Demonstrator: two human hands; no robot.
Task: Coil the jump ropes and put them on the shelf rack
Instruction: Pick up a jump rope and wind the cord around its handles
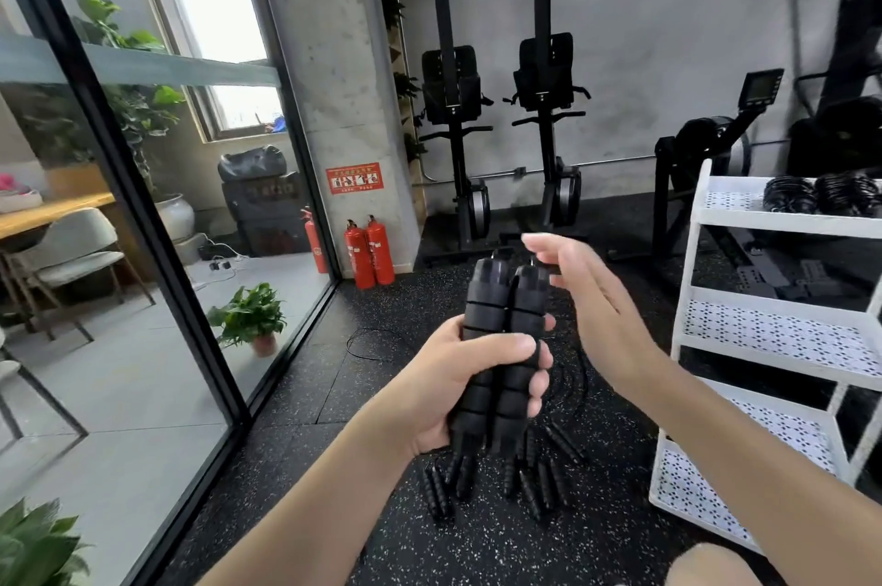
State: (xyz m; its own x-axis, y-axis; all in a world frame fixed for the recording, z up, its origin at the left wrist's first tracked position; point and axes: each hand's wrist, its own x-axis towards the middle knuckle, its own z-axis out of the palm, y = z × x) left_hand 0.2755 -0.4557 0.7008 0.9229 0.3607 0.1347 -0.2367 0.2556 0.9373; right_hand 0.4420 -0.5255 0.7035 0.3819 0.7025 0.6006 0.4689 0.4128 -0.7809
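Note:
My left hand (465,387) grips the two black foam handles of a jump rope (501,328) side by side, upright in front of me. My right hand (592,304) hovers just right of the handle tops, fingers straight and relaxed, holding nothing that I can make out. The rope's thin black cord (367,339) trails over the floor. Several more jump ropes (506,475) lie in a heap on the floor below my hands. The white shelf rack (773,337) stands at the right, with coiled black ropes (821,194) on its top tier.
A glass wall with a black frame (157,223) runs along the left. Two red fire extinguishers (370,258) stand by a concrete pillar. Black gym machines (501,132) line the back wall. A potted plant (250,318) sits behind the glass.

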